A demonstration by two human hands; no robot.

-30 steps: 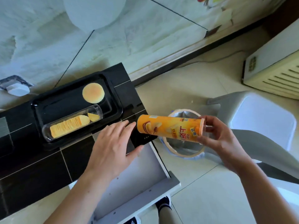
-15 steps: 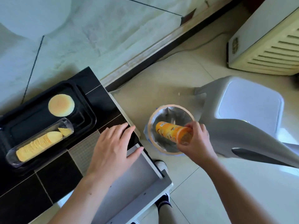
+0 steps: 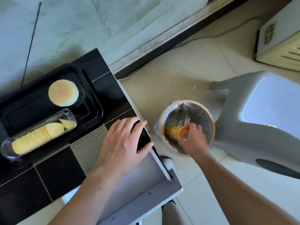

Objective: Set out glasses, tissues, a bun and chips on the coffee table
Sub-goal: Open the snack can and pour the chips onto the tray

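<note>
Since the earlier frame the right hand [image 3: 195, 140] has gone lower and now pushes the orange chip can [image 3: 176, 132] down inside the bin [image 3: 186, 127], fingers curled around its open end. At the right of the frame stands a grey stool [image 3: 259, 114]. On the black surface [image 3: 61, 172] at the left lies a black tray [image 3: 90, 88] with the bun [image 3: 63, 92] and, below it, a clear holder of chips [image 3: 39, 135]. The left hand [image 3: 125, 143] rests flat, fingers spread, on the surface's edge.
</note>
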